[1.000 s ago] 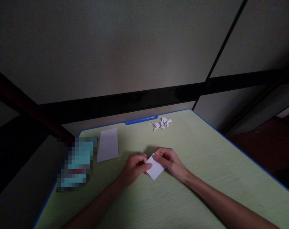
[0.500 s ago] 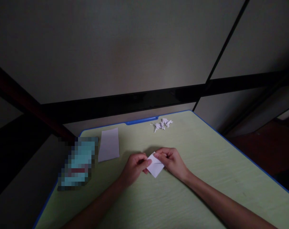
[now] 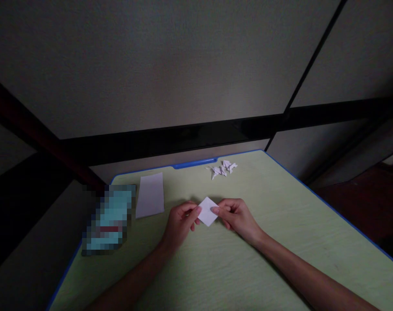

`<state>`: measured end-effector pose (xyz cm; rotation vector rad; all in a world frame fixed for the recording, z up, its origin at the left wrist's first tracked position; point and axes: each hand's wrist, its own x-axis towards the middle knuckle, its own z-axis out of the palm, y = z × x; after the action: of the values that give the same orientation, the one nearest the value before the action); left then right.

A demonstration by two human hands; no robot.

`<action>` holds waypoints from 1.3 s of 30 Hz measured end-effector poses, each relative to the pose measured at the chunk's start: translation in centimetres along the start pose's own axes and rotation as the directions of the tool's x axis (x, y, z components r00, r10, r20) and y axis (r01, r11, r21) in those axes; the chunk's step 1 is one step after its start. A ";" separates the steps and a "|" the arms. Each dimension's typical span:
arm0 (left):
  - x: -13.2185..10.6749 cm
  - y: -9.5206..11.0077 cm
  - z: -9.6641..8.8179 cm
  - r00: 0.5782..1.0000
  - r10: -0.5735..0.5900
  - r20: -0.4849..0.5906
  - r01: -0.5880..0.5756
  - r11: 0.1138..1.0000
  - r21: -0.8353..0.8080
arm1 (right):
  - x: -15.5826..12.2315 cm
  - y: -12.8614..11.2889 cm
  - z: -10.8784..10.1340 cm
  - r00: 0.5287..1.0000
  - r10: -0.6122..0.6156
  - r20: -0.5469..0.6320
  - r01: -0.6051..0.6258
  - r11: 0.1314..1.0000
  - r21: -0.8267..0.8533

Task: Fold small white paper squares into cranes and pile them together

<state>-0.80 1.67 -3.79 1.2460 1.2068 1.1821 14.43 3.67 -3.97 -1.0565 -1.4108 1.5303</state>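
Observation:
A small white square of folded paper (image 3: 208,216) is held up like a diamond over the table, one corner pointing away from me. My left hand (image 3: 182,219) pinches its left corner between thumb and fingers. On the opposite corner, my right hand (image 3: 238,217) has the same kind of pinch, with the thumb lying on top of the paper. Beyond the hands, several small folded white paper figures (image 3: 222,169) lie close together near the far edge.
The light green table (image 3: 280,259) has a blue rim. A stack of white paper (image 3: 151,196) lies at the left, beside a blurred-out teal object (image 3: 110,220). A blue strip (image 3: 194,163) sits on the far edge, and a panelled wall (image 3: 170,86) rises behind.
The folded paper has moved slightly away from me and now shows as an even diamond. My right thumb has shifted from its upper edge to the right corner.

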 end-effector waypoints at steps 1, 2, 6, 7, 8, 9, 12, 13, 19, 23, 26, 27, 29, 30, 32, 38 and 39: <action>0.0 0.0 0.0 1.000 -0.002 -0.029 0.002 1.000 0.004 | 0.0 0.0 0.1 1.000 0.019 -0.004 -0.019 1.000 0.019; -0.1 0.1 0.1 0.998 -0.012 -0.059 0.012 1.000 0.005 | 0.0 0.0 0.1 1.000 0.029 -0.008 -0.029 0.999 0.041; -0.1 0.2 0.4 0.989 -0.069 -0.134 0.061 0.996 -0.061 | 0.2 0.1 0.3 0.999 0.010 -0.044 -0.005 0.993 0.119; -0.1 0.1 0.5 0.987 -0.081 -0.139 0.069 0.994 -0.090 | 0.3 0.2 0.3 0.998 0.006 -0.057 0.002 0.991 0.133; -0.1 -0.1 0.5 0.985 -0.096 -0.144 0.079 0.990 -0.121 | 0.3 0.2 0.4 0.997 0.006 -0.074 0.005 0.989 0.146; 0.0 -0.3 0.6 0.983 -0.107 -0.152 0.085 0.985 -0.150 | 0.3 0.3 0.4 0.996 0.012 -0.092 0.003 0.987 0.160; 0.2 -1.0 0.7 0.973 -0.108 -0.205 0.061 0.973 -0.222 | 0.3 0.4 0.6 0.988 0.050 -0.145 -0.022 0.981 0.191; 0.2 -1.1 0.7 0.970 -0.105 -0.217 0.051 0.969 -0.241 | 0.3 0.4 0.7 0.985 0.060 -0.160 -0.029 0.981 0.194; 0.3 -1.0 0.8 0.969 -0.173 -0.176 0.111 0.942 -0.318 | 0.2 0.2 1.0 0.973 0.068 -0.218 -0.020 0.976 0.215; 0.4 -0.3 0.6 0.966 -0.212 -0.150 0.151 0.929 -0.338 | 0.1 0.1 1.0 0.970 0.034 -0.239 0.028 0.968 0.248; 0.5 -0.1 0.4 0.960 -0.281 -0.018 0.267 0.930 -0.253 | 0.2 0.2 0.9 0.968 0.007 -0.251 0.062 0.962 0.267; 0.5 -0.1 0.3 0.957 -0.290 0.024 0.289 0.934 -0.209 | 0.2 0.2 0.8 0.967 0.003 -0.255 0.068 0.961 0.269; 0.5 -0.3 0.1 0.961 -0.270 0.059 0.276 0.950 -0.146 | 0.2 0.2 0.7 0.969 0.009 -0.248 0.057 0.965 0.256; 0.5 -0.3 0.1 0.967 -0.248 0.055 0.253 0.958 -0.134 | 0.2 0.2 0.7 0.975 0.018 -0.223 0.036 0.971 0.238; 0.3 -0.4 0.0 0.976 -0.216 0.035 0.218 0.968 -0.125 | 0.2 0.1 0.6 0.990 0.045 -0.131 -0.020 0.983 0.185; 0.1 0.2 0.2 0.983 -0.186 0.005 0.186 0.979 -0.080 | 0.0 0.1 0.6 0.998 0.061 -0.034 -0.058 0.994 0.096; 0.1 0.3 0.2 0.984 -0.176 -0.006 0.175 0.982 -0.073 | -0.1 0.1 0.7 0.997 0.058 -0.055 -0.052 0.993 0.103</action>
<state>-0.56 1.78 -3.52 1.0572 1.2455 1.0955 13.81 3.37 -4.04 -1.0767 -1.2607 1.5811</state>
